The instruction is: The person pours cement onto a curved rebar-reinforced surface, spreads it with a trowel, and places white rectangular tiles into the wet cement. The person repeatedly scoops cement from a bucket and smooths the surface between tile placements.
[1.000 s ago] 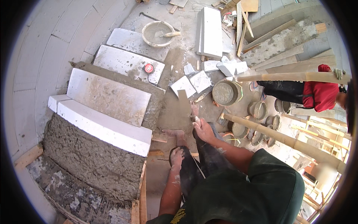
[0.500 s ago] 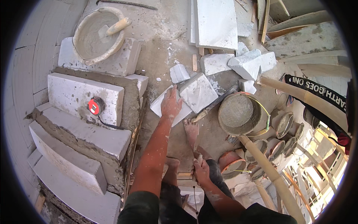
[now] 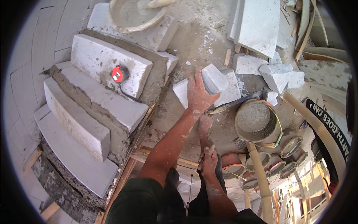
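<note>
My left hand (image 3: pixel 197 93): fingers closed around small white rectangular block (image 3: pixel 216 79), tilted, among loose white block pieces (image 3: pixel 233 86) on grey floor (image 3: pixel 195 52). My right hand (image 3: pixel 209 162): fingers curled, contents unclear. Stepped white slabs (image 3: pixel 76 116) already bedded in grey mortar (image 3: pixel 158 71); loose pieces unbedded.

At my left, a tape measure (image 3: pixel 120 74) lies on a block (image 3: pixel 93 54), a basin (image 3: pixel 138 28) on another block (image 3: pixel 158 36) beyond; a bucket (image 3: pixel 275 127) stands right of my left hand (image 3: pixel 199 92).
</note>
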### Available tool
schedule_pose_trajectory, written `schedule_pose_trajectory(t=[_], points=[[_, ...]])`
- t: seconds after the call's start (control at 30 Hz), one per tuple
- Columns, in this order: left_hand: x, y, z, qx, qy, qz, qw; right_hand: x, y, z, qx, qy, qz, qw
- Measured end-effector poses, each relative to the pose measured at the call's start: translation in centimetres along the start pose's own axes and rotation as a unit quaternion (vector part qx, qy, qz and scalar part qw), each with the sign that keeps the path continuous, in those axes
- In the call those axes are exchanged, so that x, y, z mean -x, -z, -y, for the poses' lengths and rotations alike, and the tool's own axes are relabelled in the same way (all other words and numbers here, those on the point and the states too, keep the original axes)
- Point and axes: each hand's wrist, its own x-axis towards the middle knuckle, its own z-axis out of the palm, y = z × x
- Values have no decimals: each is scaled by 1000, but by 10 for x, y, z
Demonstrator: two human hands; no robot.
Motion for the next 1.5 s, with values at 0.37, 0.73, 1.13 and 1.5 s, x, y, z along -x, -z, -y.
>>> schedule_pose_trajectory(t=[0.37,0.73,1.13,1.5], points=[[408,439,-122,40,175,47,983,89,-6,35,367,195,112,903],[564,568,74,-128,279,-221,926,185,-94,14,379,261,122,879],[493,567,153,-79,211,-137,965,245,-115,-78,424,240,123,865],[495,554,150,-95,186,-144,967,260,-139,-80,409,259,99,870]])
